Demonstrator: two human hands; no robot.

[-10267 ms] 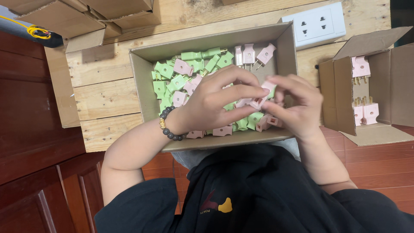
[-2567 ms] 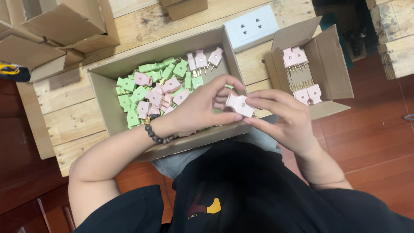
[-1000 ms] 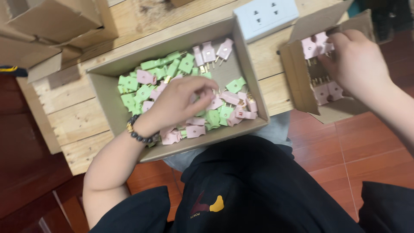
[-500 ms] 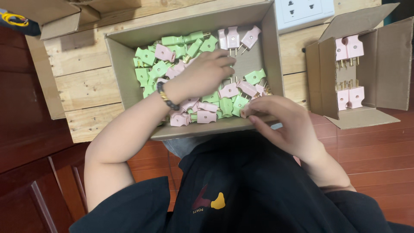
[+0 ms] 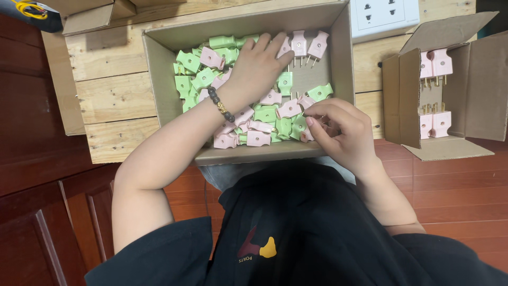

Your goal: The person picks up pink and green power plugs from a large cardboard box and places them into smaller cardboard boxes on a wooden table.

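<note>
Pink plug (image 5: 313,133) sits pinched in my right hand (image 5: 341,132) at the big cardboard box's (image 5: 159,79) near edge; my left hand (image 5: 256,66) lies flat, fingers spread, on the loose plugs. Small box (image 5: 476,90) on the surface holds four pink plugs; plenty remain.

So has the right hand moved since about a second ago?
Yes. The right hand was over at the small carton of stacked pink plugs; now it is back at the near edge of the big box, fingers curled over a pink plug.
</note>
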